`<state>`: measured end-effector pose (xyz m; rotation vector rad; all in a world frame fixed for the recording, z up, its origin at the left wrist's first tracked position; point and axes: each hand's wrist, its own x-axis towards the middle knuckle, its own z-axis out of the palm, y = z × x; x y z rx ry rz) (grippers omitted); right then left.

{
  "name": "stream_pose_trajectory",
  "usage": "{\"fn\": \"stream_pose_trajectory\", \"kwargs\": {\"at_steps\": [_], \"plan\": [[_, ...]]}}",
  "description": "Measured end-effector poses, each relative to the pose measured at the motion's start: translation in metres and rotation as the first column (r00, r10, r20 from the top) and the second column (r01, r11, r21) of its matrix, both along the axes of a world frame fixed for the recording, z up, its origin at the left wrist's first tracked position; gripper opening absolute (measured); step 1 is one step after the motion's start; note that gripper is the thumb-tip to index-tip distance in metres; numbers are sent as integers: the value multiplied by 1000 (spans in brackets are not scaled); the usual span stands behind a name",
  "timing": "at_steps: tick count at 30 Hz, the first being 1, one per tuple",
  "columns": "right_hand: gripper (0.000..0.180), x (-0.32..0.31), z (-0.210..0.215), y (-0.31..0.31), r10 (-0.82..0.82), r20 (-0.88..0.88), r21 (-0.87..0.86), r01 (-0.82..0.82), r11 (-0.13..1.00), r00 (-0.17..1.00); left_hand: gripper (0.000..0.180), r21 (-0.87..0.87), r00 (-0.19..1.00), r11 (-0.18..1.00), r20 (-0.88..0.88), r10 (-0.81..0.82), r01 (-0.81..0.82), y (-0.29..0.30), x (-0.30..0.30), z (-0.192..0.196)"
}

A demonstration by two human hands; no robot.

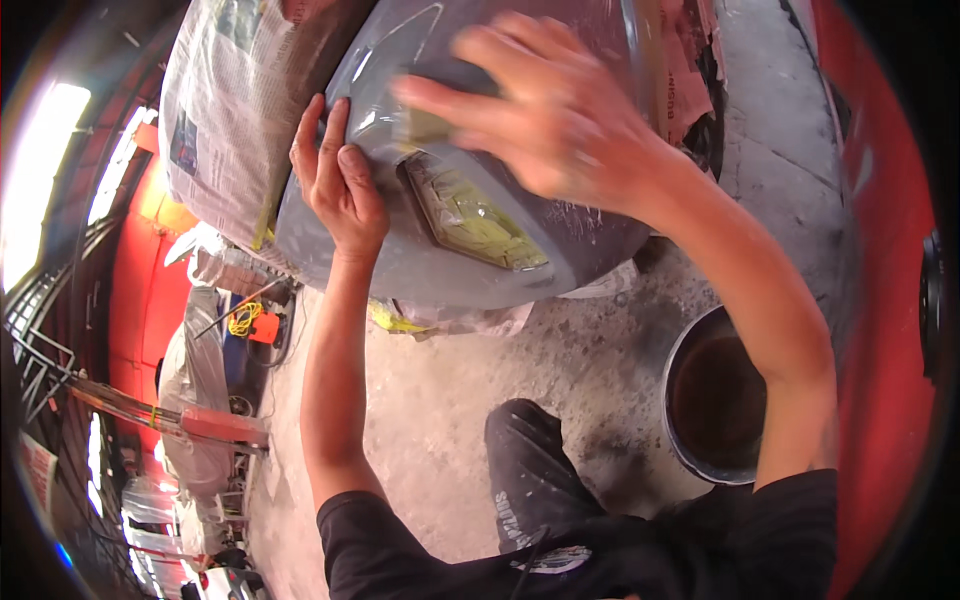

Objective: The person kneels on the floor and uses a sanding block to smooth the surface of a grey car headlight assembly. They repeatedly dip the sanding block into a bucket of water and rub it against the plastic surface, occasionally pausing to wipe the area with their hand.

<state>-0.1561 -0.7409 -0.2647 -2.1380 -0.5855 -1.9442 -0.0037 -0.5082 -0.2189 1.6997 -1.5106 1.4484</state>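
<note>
Your right hand (545, 120) is motion-blurred, hiding whatever it presses against the grey primed car panel (420, 270).

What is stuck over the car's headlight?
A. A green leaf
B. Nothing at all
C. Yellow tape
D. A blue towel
C: the headlight on the grey car panel is covered with strips of yellow tape, just below the left hand resting on the panel and the blurred right hand pressing on it.
</note>
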Motion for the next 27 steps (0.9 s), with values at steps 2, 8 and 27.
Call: {"fn": "stream_pose_trajectory", "kwargs": {"at_steps": [2, 8, 27], "plan": [[47, -5, -18, -8, -31, -47, -5, 31, 1000, 998, 46, 3, 999, 1000, 30, 21, -21, 3, 2, -1], [62, 16, 31, 16, 56, 22, 0, -56, 998, 998, 45, -24, 1000, 1000, 8, -4, 4, -3, 6, -3], [51, -71, -89, -49, 181, -115, 588, -80, 805, 977, 59, 350, 975, 930, -143, 172, -113, -17, -74, 13]]}}
